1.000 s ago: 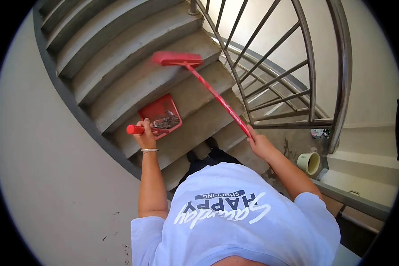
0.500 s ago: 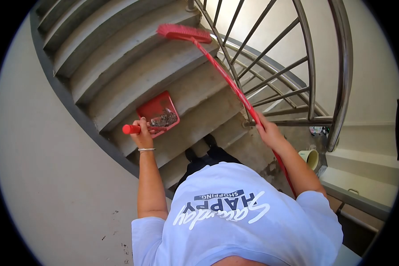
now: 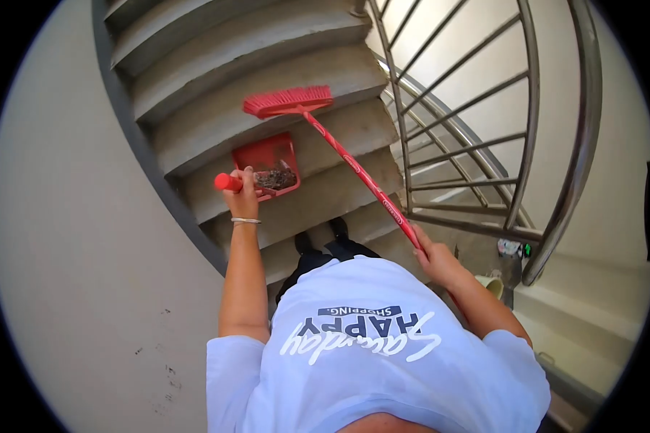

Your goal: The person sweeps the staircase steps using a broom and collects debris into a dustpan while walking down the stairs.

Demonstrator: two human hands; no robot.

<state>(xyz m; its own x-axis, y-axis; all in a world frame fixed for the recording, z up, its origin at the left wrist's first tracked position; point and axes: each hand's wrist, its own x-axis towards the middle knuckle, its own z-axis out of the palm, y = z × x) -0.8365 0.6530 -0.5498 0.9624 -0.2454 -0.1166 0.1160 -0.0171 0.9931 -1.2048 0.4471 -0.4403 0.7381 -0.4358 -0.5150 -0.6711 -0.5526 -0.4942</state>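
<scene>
My left hand is closed round the handle of a red dustpan, whose rounded red grip end sticks out beside my thumb. Grey debris lies inside the pan, which is over a lower step. In my right hand is the shaft of a red broom, the fingers wrapped round it. The broom's bristle head is at the step above the dustpan, bristles pointing up the stairs.
Curved concrete stairs climb ahead of me, with a grey-edged wall at left. A metal railing bounds the right side. Beyond it, a pale bucket stands low near a small coloured item. My dark shoes are on the steps.
The broom head has come down and left from the upper step by the railing to just above the dustpan. My right hand has lowered slightly. The camera view has shifted.
</scene>
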